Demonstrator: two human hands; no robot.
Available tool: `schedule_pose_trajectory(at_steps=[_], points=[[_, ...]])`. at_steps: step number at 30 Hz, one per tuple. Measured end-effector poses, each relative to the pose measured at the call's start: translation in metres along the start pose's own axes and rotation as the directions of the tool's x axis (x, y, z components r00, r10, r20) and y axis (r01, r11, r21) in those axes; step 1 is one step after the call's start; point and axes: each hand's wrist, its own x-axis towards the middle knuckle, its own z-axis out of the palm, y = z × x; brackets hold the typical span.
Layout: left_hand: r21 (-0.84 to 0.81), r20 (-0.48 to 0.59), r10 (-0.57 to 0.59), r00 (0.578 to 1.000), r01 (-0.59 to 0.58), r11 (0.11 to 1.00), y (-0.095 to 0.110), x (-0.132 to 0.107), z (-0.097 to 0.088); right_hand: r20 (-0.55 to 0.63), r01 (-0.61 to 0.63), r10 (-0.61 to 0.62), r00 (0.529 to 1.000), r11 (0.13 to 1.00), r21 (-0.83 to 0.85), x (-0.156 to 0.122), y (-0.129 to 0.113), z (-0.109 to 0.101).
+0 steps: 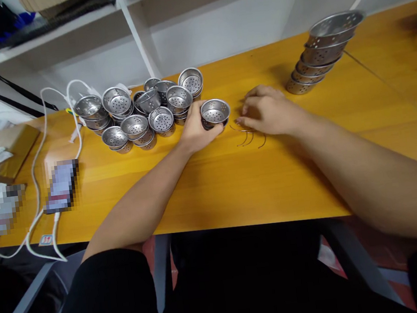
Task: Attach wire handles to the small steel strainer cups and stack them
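Note:
My left hand is wrapped round the side of a perforated metal cup, its open mouth facing up; a second rim shows just beneath. To the right of that cup is my right hand, low over the table with its fingers curled and thumb bent towards them. Several thin curved wires lie on the wood below its fingertips. Whether the pinch holds one of these wires cannot be made out. Behind my left hand, more perforated cups stand in short stacks, one tipped on its side on top.
A tall, leaning stack of perforated cups stands at the back right. On the left a phone lies with white cables about it, near a cardboard box. White shelving borders the back of the yellow table.

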Motion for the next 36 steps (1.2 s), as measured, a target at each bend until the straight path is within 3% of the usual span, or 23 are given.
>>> schedule_pose_trajectory(at_steps=[4,9,13,18,22,25,29,32,36], points=[[0.074,-0.006,0.009,1.000,-0.009,0.997,0.002,0.002,-0.002,-0.035,-0.002,0.001,0.999,1.000,-0.018,0.000,0.010,0.008],[-0.037,0.045,0.034,0.998,-0.032,0.999,-0.016,0.005,0.003,-0.244,0.202,-0.163,0.956,0.968,0.147,0.000,-0.006,0.007],[-0.144,0.089,0.063,0.994,-0.049,0.988,-0.029,0.008,0.006,-0.204,0.343,-0.301,0.932,0.914,0.217,-0.003,-0.031,0.007],[-0.239,0.148,0.088,0.985,-0.051,0.970,-0.036,0.012,0.008,-0.137,0.348,-0.325,0.936,0.911,0.219,-0.003,-0.037,0.011],[-0.134,0.111,0.089,0.990,-0.074,0.988,-0.042,0.010,0.012,-0.145,0.362,-0.338,0.930,0.913,0.189,-0.001,-0.033,0.016],[-0.006,0.032,0.147,0.989,-0.147,0.989,-0.033,0.005,0.009,-0.163,0.363,-0.340,0.926,0.919,0.150,0.000,-0.028,0.020],[0.123,-0.012,0.285,0.959,-0.281,0.952,0.006,0.003,-0.011,-0.185,0.324,-0.300,0.936,0.939,0.115,0.000,-0.021,0.019],[0.255,-0.028,0.282,0.959,-0.266,0.929,0.027,0.012,-0.037,-0.219,0.313,-0.284,0.934,0.944,0.109,0.000,-0.021,0.017],[0.409,-0.051,0.157,0.986,-0.123,0.904,0.012,0.029,-0.066,-0.246,0.282,-0.253,0.936,0.955,0.089,0.000,-0.022,0.018]])
